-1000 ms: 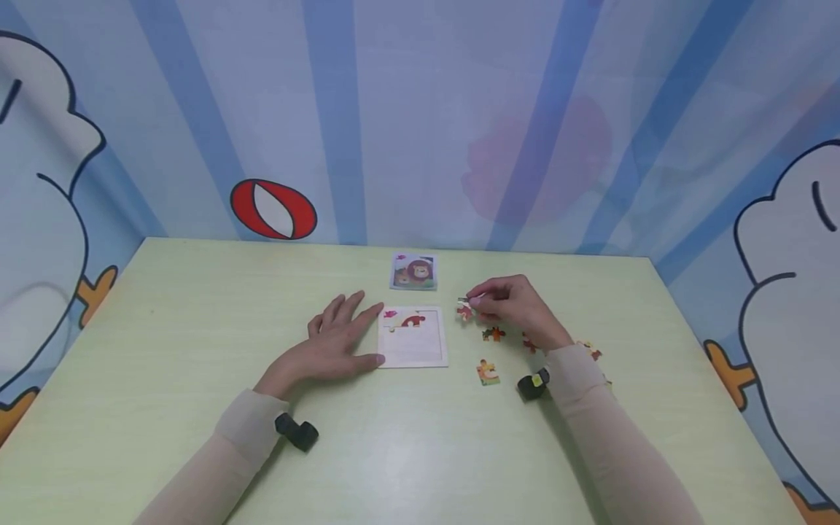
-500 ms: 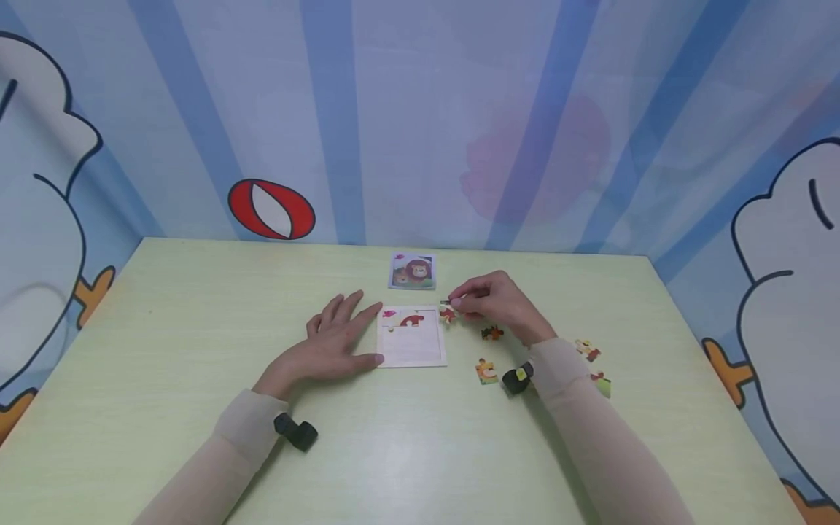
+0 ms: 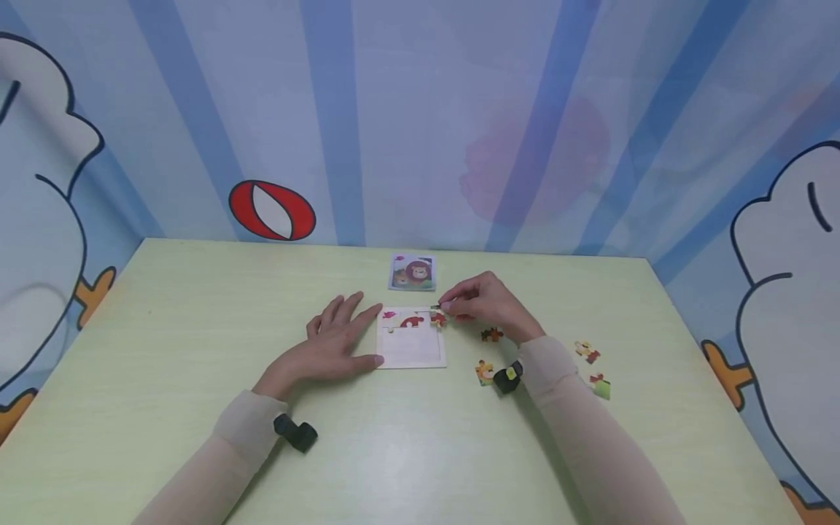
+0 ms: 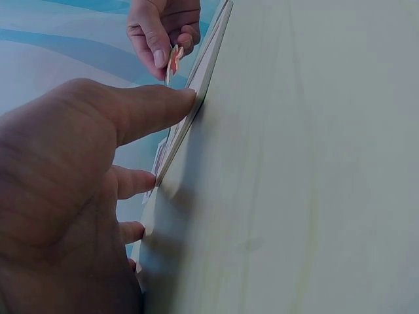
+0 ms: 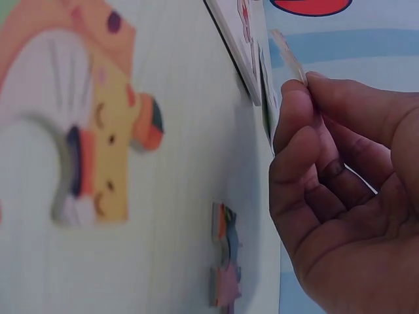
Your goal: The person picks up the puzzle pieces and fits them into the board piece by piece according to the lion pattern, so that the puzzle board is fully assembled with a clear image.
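Observation:
A white puzzle tray (image 3: 412,351) lies flat on the table, with a few pieces placed along its top edge. My left hand (image 3: 331,346) rests at the tray's left side, fingers spread, thumb and a fingertip touching its edge. In the left wrist view the left thumb (image 4: 157,108) presses on that edge. My right hand (image 3: 491,306) pinches a red jigsaw piece (image 3: 437,319) between thumb and fingers, over the tray's upper right corner. From the right wrist view, the same jigsaw piece (image 5: 288,55) stands edge-on, raised above the tray.
A small lion picture card (image 3: 412,273) lies behind the tray. Loose jigsaw pieces are on the right: a dark one (image 3: 491,335), a yellow one (image 3: 484,372), and a green one (image 3: 600,386) farther off, among others. A patterned curtain (image 3: 420,124) hangs behind the table.
My right hand has carried the red jigsaw piece leftward, from beside the tray to over its upper right corner. My left hand has stayed at the tray's left edge.

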A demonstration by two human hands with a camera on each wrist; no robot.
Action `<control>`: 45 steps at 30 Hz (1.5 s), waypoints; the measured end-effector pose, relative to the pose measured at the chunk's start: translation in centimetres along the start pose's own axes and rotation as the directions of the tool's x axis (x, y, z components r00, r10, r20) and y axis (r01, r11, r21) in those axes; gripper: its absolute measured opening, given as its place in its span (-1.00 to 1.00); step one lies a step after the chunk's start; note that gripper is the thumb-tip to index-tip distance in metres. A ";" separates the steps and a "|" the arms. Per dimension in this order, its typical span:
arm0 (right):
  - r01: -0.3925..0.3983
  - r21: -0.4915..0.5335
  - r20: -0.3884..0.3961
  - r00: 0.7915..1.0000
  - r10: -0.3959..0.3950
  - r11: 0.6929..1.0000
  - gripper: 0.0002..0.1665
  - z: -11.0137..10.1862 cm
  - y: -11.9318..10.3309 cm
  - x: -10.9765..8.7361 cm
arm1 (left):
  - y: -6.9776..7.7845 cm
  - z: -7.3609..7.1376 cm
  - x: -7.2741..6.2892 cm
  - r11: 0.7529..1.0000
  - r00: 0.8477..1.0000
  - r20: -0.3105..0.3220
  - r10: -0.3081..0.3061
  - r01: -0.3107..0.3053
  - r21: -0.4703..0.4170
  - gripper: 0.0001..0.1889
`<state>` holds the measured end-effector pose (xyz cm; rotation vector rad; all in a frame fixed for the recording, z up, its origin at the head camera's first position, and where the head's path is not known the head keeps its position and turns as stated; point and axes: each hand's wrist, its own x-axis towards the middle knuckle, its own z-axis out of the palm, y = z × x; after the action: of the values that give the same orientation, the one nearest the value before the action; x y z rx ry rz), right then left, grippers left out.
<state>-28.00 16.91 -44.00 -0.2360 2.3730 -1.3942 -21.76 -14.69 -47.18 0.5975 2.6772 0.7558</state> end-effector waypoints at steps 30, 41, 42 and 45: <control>-0.018 -0.097 -0.018 1.000 0.016 0.995 -0.86 2.6 -0.8 1.6 | -0.1 0.3 0.2 1.000 1.000 -0.021 0.015 -0.016 -0.027 -0.04; 0.014 -0.252 -0.023 1.000 -0.020 0.968 -0.87 3.1 -1.4 1.7 | 0.2 0.1 0.1 1.000 1.000 0.003 -0.009 0.009 -0.001 -0.04; 0.011 -0.254 -0.022 1.000 -0.017 0.967 -0.87 3.1 -1.4 1.6 | 0.2 0.0 0.1 1.000 1.000 0.003 -0.007 0.007 0.003 -0.04; 0.003 -0.267 -0.018 1.000 -0.008 0.964 -0.86 3.1 -1.6 1.5 | 0.3 -0.1 0.0 1.000 1.000 0.002 -0.002 0.002 0.005 -0.05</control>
<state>-28.25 13.15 -44.34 -0.3020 2.5752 -1.0780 -21.73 -14.45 -46.95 0.5963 2.6783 0.7480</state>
